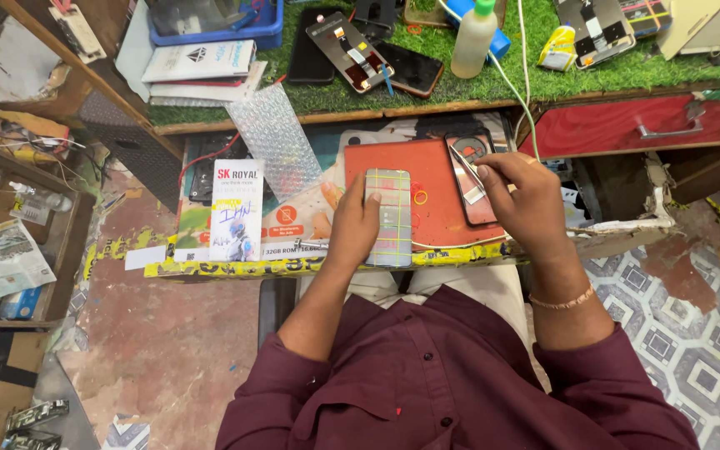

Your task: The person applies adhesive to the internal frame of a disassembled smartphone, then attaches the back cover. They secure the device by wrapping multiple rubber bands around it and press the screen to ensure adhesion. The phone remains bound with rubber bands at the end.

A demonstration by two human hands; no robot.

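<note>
At the centre of the frame the left hand [353,227] clasps a smartphone [388,217] by its left edge, thumb on the glass, grip closed around it. The phone lies lengthwise on a red work mat [435,179] on the pulled-out table [210,268] with its yellow-taped front edge. The glass shows a pale grid of green and yellow lines. Just right of it, the right hand [525,200] pinches slim metal tweezers [466,169], grip closed on them, tips over a second, dark phone [470,177] on the same mat.

The tweezers are hard and pointed; a slip, I judge, could scratch either glossy screen. The phone under the left hand reaches the table's front edge, so a nudge could tip it into the lap. A small orange ring [420,197] lies loose between the phones and could roll away.

Left of the mat sit a glossy printed carton [237,210] and a dimpled sheet of bubble wrap [276,140]. In the upper frame, a shelf of green artificial turf [493,83] carries a soft translucent plastic squeeze bottle [473,37] and opened phone panels.
</note>
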